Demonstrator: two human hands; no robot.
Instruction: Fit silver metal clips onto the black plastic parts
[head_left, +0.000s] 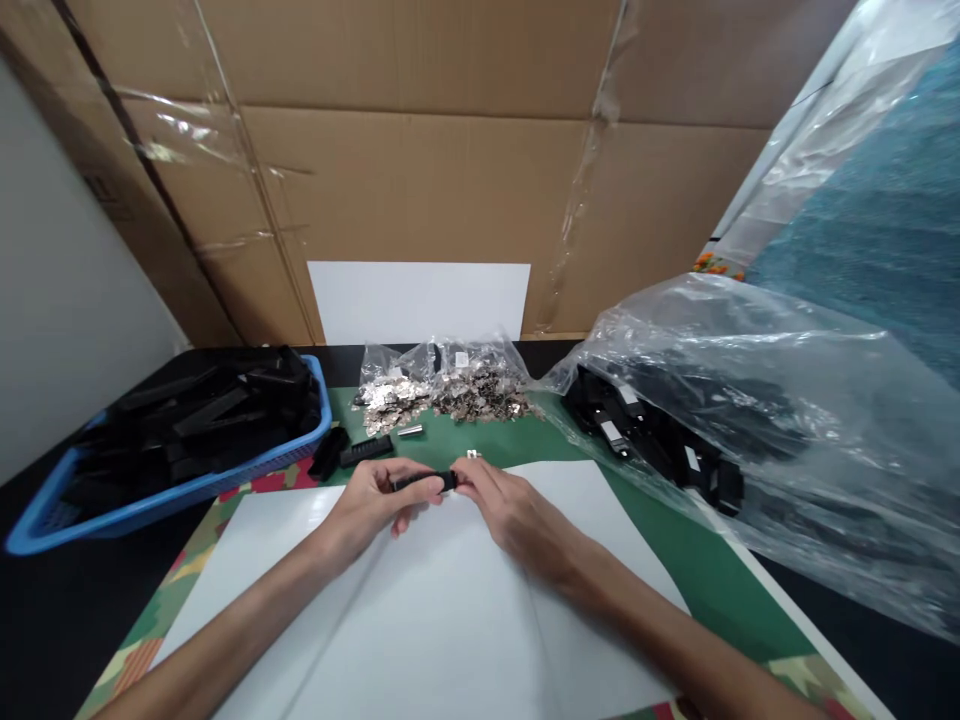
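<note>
My left hand (375, 500) is closed around a small black plastic bar (427, 481), held level just above a white sheet (420, 620). My right hand (499, 505) pinches the bar's right end with its fingertips. A tiny silver metal piece (472, 455) lies on the green mat just beyond my right fingers. Two more black bars (352, 452) and a small metal clip (410, 431) lie a little farther back, to the left.
A blue basket (45, 525) full of black bars stands at the left. Open clear bags of small silver metal parts (442, 390) sit at the back centre. A large clear plastic bag (787, 440) of black parts spreads over the right. Cardboard walls (450, 150) stand behind.
</note>
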